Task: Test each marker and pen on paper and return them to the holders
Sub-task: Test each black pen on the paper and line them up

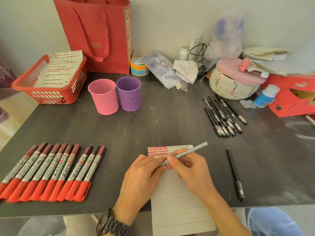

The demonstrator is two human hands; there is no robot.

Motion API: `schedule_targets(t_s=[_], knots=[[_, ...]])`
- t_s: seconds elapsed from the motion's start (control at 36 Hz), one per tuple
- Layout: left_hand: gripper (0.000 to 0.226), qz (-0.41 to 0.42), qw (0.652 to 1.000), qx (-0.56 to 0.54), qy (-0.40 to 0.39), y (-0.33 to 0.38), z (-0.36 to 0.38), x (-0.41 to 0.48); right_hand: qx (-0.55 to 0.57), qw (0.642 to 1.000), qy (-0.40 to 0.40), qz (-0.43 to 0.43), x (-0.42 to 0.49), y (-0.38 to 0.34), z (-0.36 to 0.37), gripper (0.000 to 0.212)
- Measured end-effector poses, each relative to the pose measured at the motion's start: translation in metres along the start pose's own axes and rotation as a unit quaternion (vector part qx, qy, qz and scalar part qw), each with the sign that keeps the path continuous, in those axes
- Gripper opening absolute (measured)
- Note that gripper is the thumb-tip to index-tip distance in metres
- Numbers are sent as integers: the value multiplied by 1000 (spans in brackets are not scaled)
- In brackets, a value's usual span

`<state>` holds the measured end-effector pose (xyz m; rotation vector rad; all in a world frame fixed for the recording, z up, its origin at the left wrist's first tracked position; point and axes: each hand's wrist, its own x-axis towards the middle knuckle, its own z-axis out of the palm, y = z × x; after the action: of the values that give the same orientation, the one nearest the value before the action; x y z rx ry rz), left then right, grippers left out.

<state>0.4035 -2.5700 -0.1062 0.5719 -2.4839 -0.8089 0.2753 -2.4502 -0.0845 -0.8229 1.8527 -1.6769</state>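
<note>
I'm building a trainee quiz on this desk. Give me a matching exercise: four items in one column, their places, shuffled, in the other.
1. red markers
2. pile of black pens
3. grey pen
4. pink holder

A. held by left hand and right hand over the paper
B. in a row at the table left
C. beside the purple holder
D. near the woven basket

Pairs: 1-B, 2-D, 3-A, 4-C
</note>
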Motion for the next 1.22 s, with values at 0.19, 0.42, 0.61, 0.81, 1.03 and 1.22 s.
schedule_targets(t_s=[0.19,0.42,0.61,0.81,1.03,1.22], knots=[[25,-22,1000,-2,6,-2,2,3,32,999,8,12,1,-10,0,11],[26,-70,997,-15,-3,-2,5,6,72,993,79,42,-5,-20,-22,10],[37,-51,998,17,-24,0,4,4,128,974,183,36,-36,-25,-65,11],[30,11,998,56,26,-5,11,3,353,870,333,84,-107,-21,-131,17],[33,186,980,74,20,58,22,40,461,689,549,105,-189,37,-211,29],[32,326,922,134,-163,151,83,87,475,581,634,186,-228,131,-231,25]])
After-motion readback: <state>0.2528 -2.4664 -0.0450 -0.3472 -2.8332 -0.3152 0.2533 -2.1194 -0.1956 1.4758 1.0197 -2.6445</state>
